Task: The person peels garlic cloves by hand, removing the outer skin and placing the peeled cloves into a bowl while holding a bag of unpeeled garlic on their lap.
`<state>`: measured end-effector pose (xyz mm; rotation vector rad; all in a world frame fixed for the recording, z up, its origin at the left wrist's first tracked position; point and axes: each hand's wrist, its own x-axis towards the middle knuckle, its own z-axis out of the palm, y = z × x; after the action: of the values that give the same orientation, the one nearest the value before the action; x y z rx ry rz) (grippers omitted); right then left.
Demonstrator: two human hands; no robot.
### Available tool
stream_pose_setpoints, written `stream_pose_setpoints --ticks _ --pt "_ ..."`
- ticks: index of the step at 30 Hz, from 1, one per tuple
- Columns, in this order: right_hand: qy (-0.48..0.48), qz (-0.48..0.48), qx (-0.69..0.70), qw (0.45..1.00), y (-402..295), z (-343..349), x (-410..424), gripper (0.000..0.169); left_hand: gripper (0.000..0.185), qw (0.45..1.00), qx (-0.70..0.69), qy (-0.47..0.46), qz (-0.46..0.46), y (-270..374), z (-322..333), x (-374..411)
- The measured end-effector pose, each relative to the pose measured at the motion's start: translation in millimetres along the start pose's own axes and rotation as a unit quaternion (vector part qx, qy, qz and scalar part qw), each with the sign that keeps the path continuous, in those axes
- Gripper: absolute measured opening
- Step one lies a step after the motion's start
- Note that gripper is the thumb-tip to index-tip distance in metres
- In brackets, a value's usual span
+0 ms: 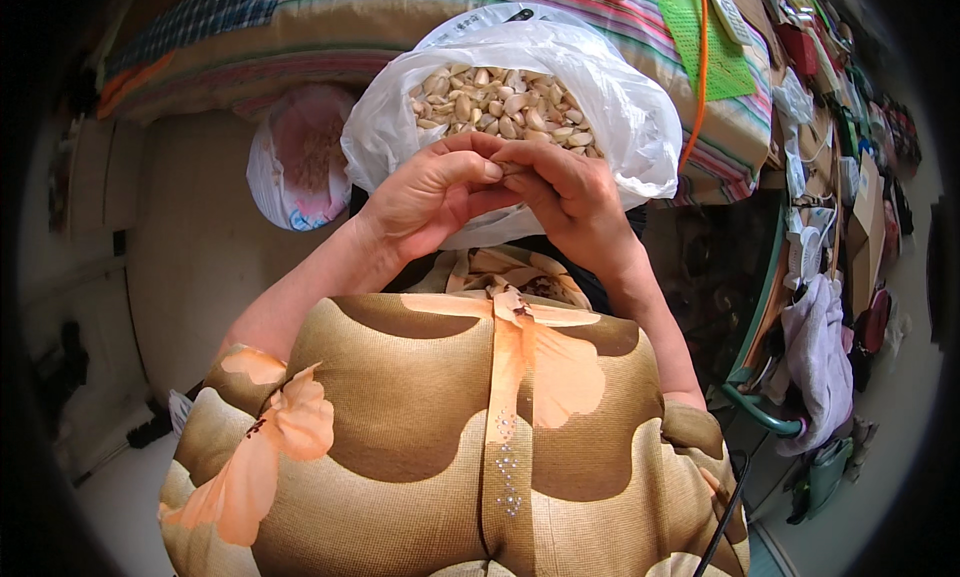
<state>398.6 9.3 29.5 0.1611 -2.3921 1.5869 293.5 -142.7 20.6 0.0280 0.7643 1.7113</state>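
My left hand (420, 190) and my right hand (574, 190) meet fingertip to fingertip over the near edge of a white plastic bag (637, 119). Between the fingertips they pinch a small garlic clove (512, 169), mostly covered by the fingers and thumbs. The bag gapes wide and holds a heap of garlic cloves (480, 104), many still in pale, pinkish skins. Both hands hide the front of the heap.
Left of the big bag, a smaller plastic bag (262, 164) holds papery scraps. Beyond lies a bed with a striped cover (337, 29), bearing a green mat (705, 48) and a white remote control (727, 10). An orange cord (701, 74) hangs there. Cluttered shelving stands right.
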Motion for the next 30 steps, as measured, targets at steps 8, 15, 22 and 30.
stream_pose_setpoints --ticks 8,15,22,30 --pt "0.026 0.015 0.027 0.999 0.7 7.3 1.5 0.019 0.025 0.998 0.032 0.048 0.016 -5.7 0.7 3.1" --pt "0.046 0.104 0.159 0.981 13.0 -3.6 -3.6 0.021 0.026 0.999 0.016 0.044 0.019 10.2 21.3 3.6" --pt "0.111 0.001 0.065 0.992 18.4 5.9 -3.0 0.017 0.016 0.998 0.026 0.051 0.029 0.5 14.8 7.6" --pt "0.044 0.1 0.225 0.968 12.9 4.9 0.8 0.02 0.015 0.996 0.015 0.079 0.045 -0.6 16.9 4.6"
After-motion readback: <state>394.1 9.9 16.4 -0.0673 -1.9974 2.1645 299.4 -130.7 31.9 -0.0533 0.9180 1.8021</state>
